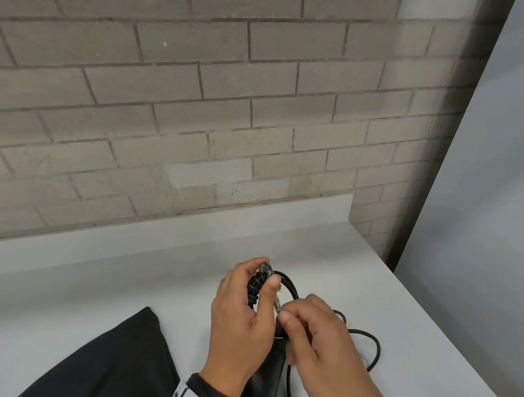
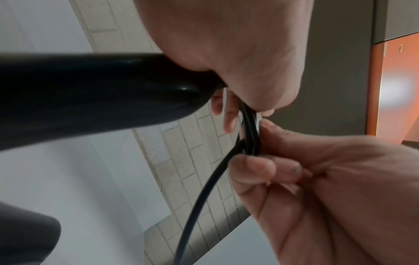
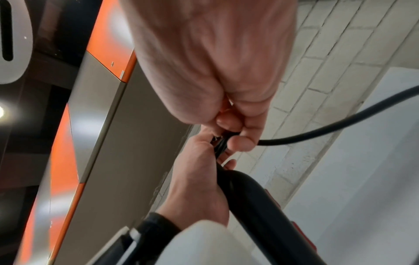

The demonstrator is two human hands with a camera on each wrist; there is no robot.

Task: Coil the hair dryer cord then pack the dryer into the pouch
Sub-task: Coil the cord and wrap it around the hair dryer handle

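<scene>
The black hair dryer [image 1: 267,382] lies at the near table edge, its handle [image 2: 90,93] pointing up into my left hand [image 1: 262,276]. That hand grips the wound bundle of black cord [image 1: 253,290], with the plug [image 1: 266,269] sticking out between thumb and fingers. My right hand [image 1: 285,316] pinches the cord and a thin pale strip [image 1: 278,305] just below the left thumb. The free cord [image 1: 376,347] loops loosely on the table to the right. The black pouch [image 1: 95,374] lies flat on the left. In the right wrist view the cord [image 3: 340,123] trails off to the right.
The white table [image 1: 135,290] ends at a brick wall [image 1: 213,107] behind and at an edge [image 1: 425,313] on the right. A grey panel [image 1: 495,208] stands to the right of the table. Orange and grey cabinets [image 3: 95,125] show in the wrist views.
</scene>
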